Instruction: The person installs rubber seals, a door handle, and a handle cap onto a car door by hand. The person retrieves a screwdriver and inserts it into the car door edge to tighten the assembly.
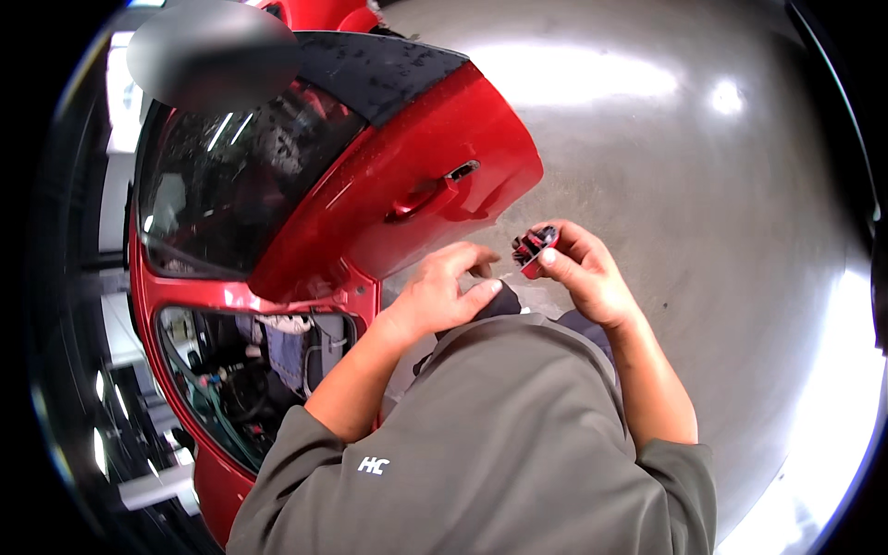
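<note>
My right hand (592, 277) pinches a small door handle cap (534, 248), red outside with black ribbed parts on its inner side, between thumb and fingers. My left hand (444, 289) is beside it, over my dark trousers, fingers bent and thumb apart, with nothing seen in it; some fingertips are hidden. Beyond both hands stands a red car door (490, 129), swung open. Its red pull handle (424, 200) is in place, and a dark opening (462, 171) shows at one end of the handle.
The door's window (240, 176) and black upper panel (388, 69) are speckled with drops or dirt. Left of me, the red door frame (250, 294) surrounds an interior with wires and cloth. Grey shiny floor (703, 185) spreads to the right. Another red part (324, 14) is at the top.
</note>
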`<state>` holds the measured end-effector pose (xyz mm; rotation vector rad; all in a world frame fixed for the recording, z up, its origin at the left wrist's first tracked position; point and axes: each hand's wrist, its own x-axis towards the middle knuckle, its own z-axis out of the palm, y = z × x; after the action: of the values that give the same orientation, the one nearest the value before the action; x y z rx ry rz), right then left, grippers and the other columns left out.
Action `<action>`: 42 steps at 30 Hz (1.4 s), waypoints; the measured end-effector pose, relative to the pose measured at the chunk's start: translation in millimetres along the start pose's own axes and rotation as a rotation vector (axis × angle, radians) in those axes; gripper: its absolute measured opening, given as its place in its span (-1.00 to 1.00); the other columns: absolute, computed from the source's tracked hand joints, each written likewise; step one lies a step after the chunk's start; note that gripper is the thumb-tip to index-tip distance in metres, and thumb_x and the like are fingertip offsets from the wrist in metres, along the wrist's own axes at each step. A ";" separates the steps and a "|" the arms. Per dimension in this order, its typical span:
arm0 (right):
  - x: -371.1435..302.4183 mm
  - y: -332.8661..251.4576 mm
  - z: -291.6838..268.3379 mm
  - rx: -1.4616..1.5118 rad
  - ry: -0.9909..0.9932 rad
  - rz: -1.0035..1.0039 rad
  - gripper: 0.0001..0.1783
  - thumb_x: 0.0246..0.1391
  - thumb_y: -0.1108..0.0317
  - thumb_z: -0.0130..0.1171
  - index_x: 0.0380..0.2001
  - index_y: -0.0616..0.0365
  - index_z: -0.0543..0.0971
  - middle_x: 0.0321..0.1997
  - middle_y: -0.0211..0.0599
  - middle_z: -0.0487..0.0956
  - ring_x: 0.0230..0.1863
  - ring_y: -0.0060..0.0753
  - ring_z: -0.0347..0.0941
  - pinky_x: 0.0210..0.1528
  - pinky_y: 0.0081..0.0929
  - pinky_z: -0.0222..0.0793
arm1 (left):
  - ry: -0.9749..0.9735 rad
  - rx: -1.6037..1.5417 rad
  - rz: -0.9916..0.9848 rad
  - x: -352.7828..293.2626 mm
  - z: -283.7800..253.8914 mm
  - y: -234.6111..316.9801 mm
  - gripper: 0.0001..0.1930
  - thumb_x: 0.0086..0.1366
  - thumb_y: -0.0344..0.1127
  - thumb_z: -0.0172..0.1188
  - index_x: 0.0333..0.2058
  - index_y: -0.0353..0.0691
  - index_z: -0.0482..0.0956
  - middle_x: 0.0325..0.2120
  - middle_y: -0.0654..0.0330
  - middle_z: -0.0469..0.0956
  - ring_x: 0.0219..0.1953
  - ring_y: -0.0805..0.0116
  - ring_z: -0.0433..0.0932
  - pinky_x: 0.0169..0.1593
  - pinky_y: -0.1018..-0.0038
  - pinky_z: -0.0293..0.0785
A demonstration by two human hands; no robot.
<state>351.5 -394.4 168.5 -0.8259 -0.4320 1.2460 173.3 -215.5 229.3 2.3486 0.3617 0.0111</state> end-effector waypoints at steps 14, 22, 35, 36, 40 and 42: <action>43.8 221.3 95.3 0.613 0.624 -0.497 -0.42 0.43 0.27 0.19 0.42 0.05 0.30 0.21 -0.12 0.58 -0.08 -0.37 0.64 0.03 -0.29 0.61 | -0.099 0.134 0.222 10.6 -59.9 -187.5 -0.38 0.26 -0.47 0.28 0.30 -0.39 0.37 0.26 -0.14 0.40 0.27 -0.06 0.46 0.31 0.17 0.44; 52.9 312.2 83.6 0.615 0.665 -0.546 -0.30 0.26 0.51 0.32 0.43 0.16 0.34 0.21 -0.21 0.58 0.05 -0.42 0.60 0.11 -0.34 0.58 | -0.151 0.021 0.123 27.3 -38.1 -212.6 -0.31 0.36 -0.51 0.22 0.40 -0.52 0.17 0.29 -0.25 0.37 0.36 0.02 0.41 0.43 0.22 0.30; 90.7 400.8 69.1 0.748 0.576 -0.648 -0.28 0.13 0.70 0.28 0.37 0.19 0.40 0.30 -0.23 0.51 0.23 -0.43 0.49 0.22 -0.43 0.48 | -0.199 0.009 -0.079 49.5 -23.4 -197.3 -0.64 0.48 -0.42 0.08 0.19 -0.40 0.39 -0.05 0.02 0.64 -0.09 0.33 0.67 0.01 0.42 0.62; 91.8 403.0 67.8 0.794 0.564 -0.660 -0.26 0.11 0.69 0.30 0.38 0.20 0.39 0.31 -0.22 0.49 0.24 -0.42 0.49 0.22 -0.43 0.48 | -0.201 0.010 -0.074 51.6 -21.9 -198.6 -0.64 0.48 -0.42 0.08 0.19 -0.40 0.39 -0.05 0.02 0.64 -0.09 0.33 0.67 0.01 0.42 0.62; 101.2 412.5 55.2 0.885 0.438 -0.756 -0.25 0.24 0.22 0.32 0.44 0.17 0.33 0.45 0.09 0.40 0.25 -0.19 0.51 0.26 -0.27 0.48 | -0.185 -0.017 -0.092 56.4 -19.8 -202.8 -0.71 0.48 -0.40 0.09 0.11 -0.37 0.42 -0.16 0.06 0.62 -0.23 0.36 0.67 -0.13 0.44 0.62; 107.5 403.2 52.7 0.854 0.472 -0.750 -0.26 0.31 0.05 0.26 0.40 0.21 0.33 0.44 0.13 0.38 0.21 -0.18 0.52 0.26 -0.24 0.47 | -0.173 0.003 -0.085 55.4 -19.8 -204.8 -0.73 0.48 -0.39 0.10 0.07 -0.36 0.42 -0.21 0.08 0.62 -0.28 0.39 0.65 -0.18 0.45 0.61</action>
<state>82.0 -239.7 -114.9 -0.1512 0.1871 0.4117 171.9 -47.9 97.8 2.3145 0.3756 -0.2323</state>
